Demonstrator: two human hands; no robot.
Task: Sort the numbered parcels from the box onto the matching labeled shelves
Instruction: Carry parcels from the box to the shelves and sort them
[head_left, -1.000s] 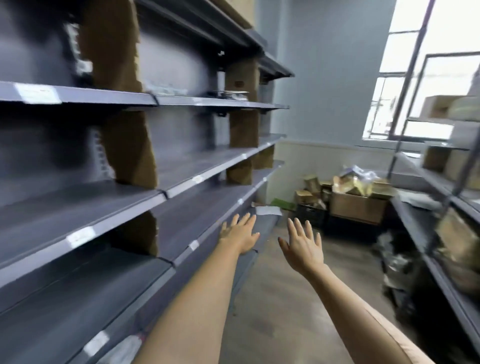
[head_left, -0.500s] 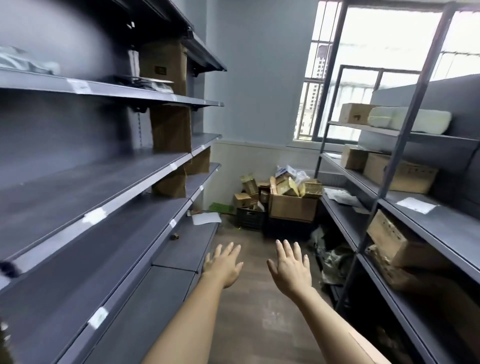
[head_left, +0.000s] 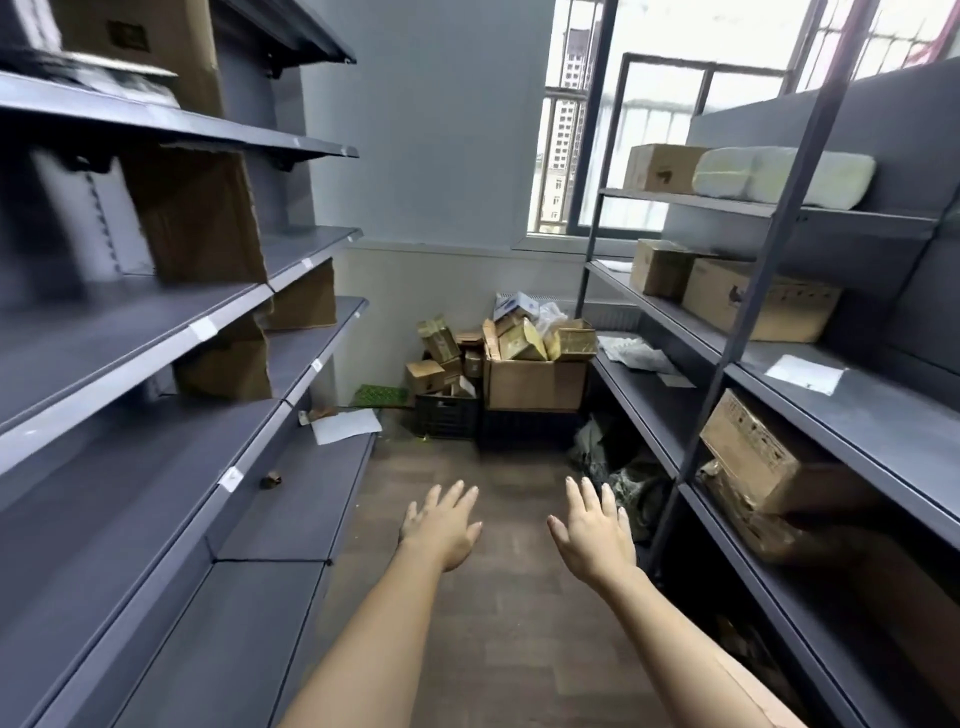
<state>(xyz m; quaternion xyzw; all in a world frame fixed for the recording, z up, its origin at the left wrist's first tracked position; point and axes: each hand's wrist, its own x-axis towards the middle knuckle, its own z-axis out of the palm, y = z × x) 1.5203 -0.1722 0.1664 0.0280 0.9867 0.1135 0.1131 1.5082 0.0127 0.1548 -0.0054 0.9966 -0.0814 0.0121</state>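
An open cardboard box (head_left: 535, 382) heaped with small parcels (head_left: 522, 340) stands on the floor at the far end of the aisle. My left hand (head_left: 441, 525) and my right hand (head_left: 592, 527) stretch out over the floor well short of it, fingers straight and spread, holding nothing. Grey shelves (head_left: 156, 343) with white labels (head_left: 203, 328) on their front edges run along the left. A second grey rack (head_left: 852, 410) runs along the right and bears several cardboard parcels (head_left: 748, 457).
A black crate (head_left: 447, 415) with small boxes and a green item (head_left: 379, 396) sit beside the big box. A white sheet (head_left: 345, 425) lies on the lowest left shelf. Dark bags (head_left: 618, 467) lie under the right rack. Wooden floor (head_left: 493, 597) runs between the racks.
The view has swung right, from the left shelves to straight down the aisle, bringing the right rack and the parcel box into full view. Both hands stay outstretched and empty.
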